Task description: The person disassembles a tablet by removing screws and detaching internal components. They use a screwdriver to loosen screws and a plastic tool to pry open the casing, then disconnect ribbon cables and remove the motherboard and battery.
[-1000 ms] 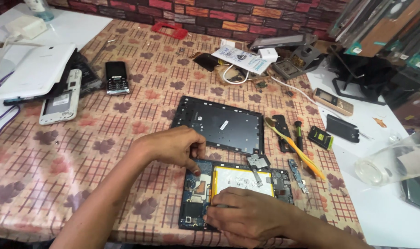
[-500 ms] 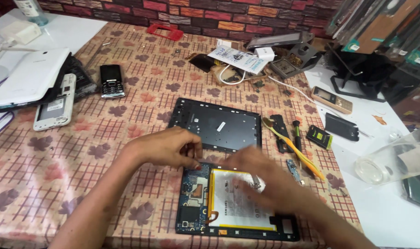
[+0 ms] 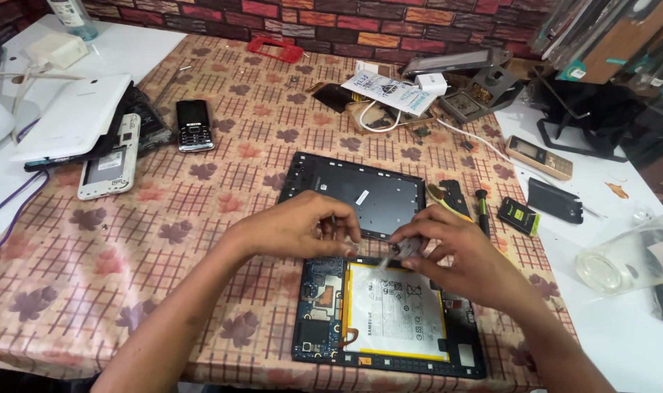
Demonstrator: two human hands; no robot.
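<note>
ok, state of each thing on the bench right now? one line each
Tablet: opened, back off, white battery and boards exposed.
Back cover: detached, lying inner side up behind the tablet.
Left hand: fingers pinched together above the tablet's top edge.
Right hand: gripping a small grey part.
White phone: back off, insides showing.
Black keypad phone: face up, screen dark.

The opened tablet [image 3: 389,320] lies just before the back cover [image 3: 360,193].

Both hands [image 3: 389,236] meet over the opened tablet [image 3: 389,316] (battery exposed).
</note>
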